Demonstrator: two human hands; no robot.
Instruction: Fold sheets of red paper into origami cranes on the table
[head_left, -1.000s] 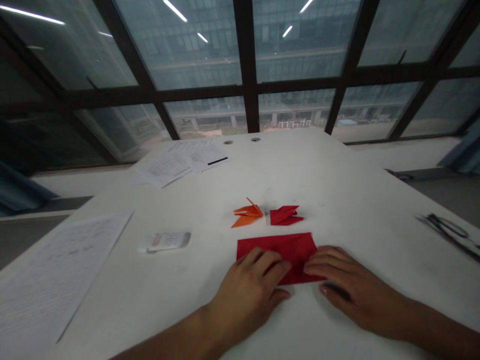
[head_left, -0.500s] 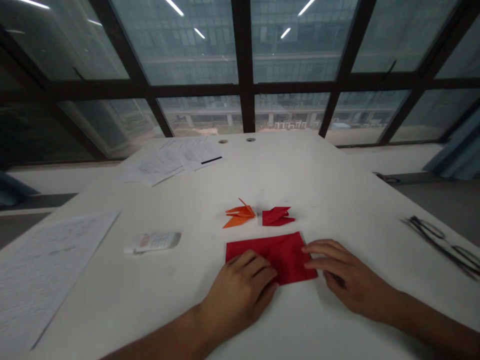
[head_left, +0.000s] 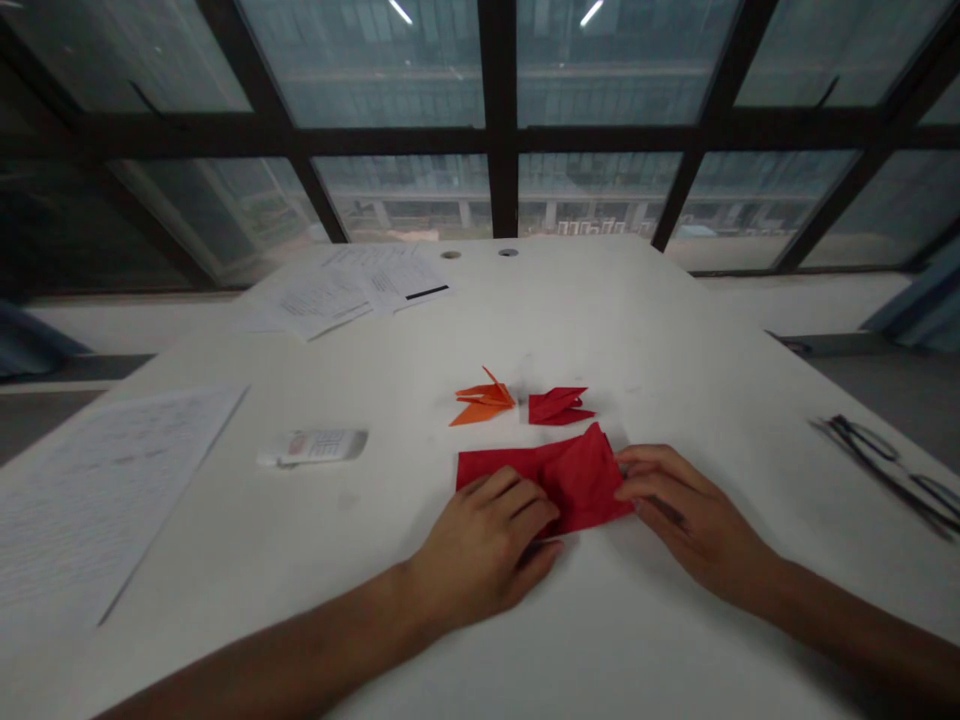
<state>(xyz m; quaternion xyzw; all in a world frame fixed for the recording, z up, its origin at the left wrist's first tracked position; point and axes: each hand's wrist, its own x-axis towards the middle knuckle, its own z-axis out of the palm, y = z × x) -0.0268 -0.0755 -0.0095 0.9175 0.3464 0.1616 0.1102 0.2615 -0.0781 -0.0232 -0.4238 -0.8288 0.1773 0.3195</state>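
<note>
A folded red paper sheet [head_left: 559, 478] lies on the white table [head_left: 660, 340] in front of me. My left hand [head_left: 484, 545] rests on its near left part with fingers flat, pressing it down. My right hand [head_left: 686, 515] grips the sheet's right edge, and that end is lifted off the table. Just beyond the sheet sit a folded orange paper figure [head_left: 480, 402] and a folded red paper figure [head_left: 556, 405], side by side.
A small white pack [head_left: 315, 446] lies to the left. Printed sheets [head_left: 97, 490] lie at the near left and more papers [head_left: 360, 290] at the far left. Glasses [head_left: 889, 470] rest near the right edge. Large windows stand behind the table.
The red sheet's right end has risen off the table as my right hand took hold of its edge. My left hand stays pressed on the sheet. The view has tilted down slightly.
</note>
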